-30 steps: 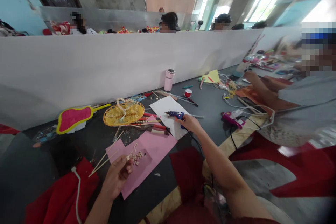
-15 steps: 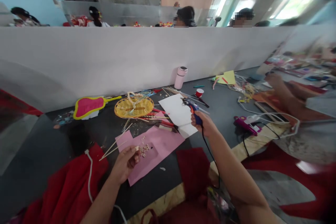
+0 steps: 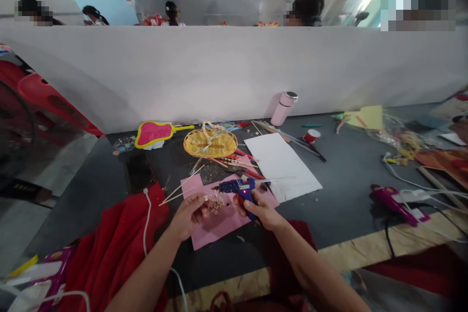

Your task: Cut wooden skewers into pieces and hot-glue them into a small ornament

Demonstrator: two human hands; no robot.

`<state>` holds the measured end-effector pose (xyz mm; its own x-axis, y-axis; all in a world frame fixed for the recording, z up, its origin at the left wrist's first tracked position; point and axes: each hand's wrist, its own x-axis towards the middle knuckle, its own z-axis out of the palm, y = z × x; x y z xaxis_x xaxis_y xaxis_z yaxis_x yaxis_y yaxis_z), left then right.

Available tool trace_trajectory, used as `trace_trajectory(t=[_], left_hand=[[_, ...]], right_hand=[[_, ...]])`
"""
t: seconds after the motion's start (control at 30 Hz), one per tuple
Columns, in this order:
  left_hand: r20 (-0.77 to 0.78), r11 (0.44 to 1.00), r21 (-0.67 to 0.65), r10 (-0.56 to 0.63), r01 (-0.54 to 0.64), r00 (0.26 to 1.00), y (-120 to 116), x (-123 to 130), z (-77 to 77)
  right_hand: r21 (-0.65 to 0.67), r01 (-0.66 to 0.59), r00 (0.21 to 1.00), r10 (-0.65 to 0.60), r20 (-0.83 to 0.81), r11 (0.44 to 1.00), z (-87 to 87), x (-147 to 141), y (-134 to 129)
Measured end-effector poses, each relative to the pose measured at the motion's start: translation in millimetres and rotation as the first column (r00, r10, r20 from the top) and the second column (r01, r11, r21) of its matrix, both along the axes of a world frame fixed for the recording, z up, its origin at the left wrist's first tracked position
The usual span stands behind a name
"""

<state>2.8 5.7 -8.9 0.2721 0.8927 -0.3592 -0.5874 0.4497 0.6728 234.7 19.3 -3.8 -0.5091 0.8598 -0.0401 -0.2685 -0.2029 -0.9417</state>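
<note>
A: So, what's the surface like?

B: A dark grey table (image 3: pixel 347 165) against a long white partition (image 3: pixel 219 68), with other people seated beyond it.

A: And the glue gun?

B: The blue glue gun (image 3: pixel 239 187) is small, with a red light on its body. The right hand (image 3: pixel 261 209) has its fingers curled tight around the handle, nozzle pointing left over the pink paper (image 3: pixel 223 219).

A: The other hand?

B: The left hand (image 3: pixel 190 212) pinches a cluster of small beige beads (image 3: pixel 216 201) just beside the nozzle.

A: Anything around?

B: A yellow woven basket (image 3: pixel 210 143), white paper (image 3: pixel 281 165), bamboo sticks (image 3: pixel 181 190), a pink bottle (image 3: pixel 283 108) and a 2nd, magenta glue gun (image 3: pixel 389 197) well apart.
</note>
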Motion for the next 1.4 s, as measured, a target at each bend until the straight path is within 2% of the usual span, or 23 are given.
trace_trajectory(t=[0.13, 0.33, 1.2, 1.4], left_hand=[[0.010, 1.000, -0.003, 0.006, -0.006, 1.000, 0.6, -0.4, 2.4], [0.016, 1.000, -0.009, 0.027, -0.027, 1.000, 1.2, -0.7, 0.0], [0.013, 1.000, -0.015, 0.006, -0.006, 1.000, 1.4, -0.7, 0.3], [0.004, 1.000, -0.021, 0.005, -0.005, 1.000, 1.4, -1.2, -1.4]], right_hand=[[0.003, -0.054, 0.998, 0.054, -0.015, 0.999, -4.6, -1.7, -1.4], [-0.058, -0.097, 0.995, 0.096, -0.026, 0.994, -7.9, -2.8, -5.9], [-0.030, -0.087, 0.996, 0.086, -0.012, 0.996, -9.4, -2.1, -4.1], [-0.043, -0.123, 0.992, 0.123, -0.014, 0.991, -7.3, -0.6, -4.0]])
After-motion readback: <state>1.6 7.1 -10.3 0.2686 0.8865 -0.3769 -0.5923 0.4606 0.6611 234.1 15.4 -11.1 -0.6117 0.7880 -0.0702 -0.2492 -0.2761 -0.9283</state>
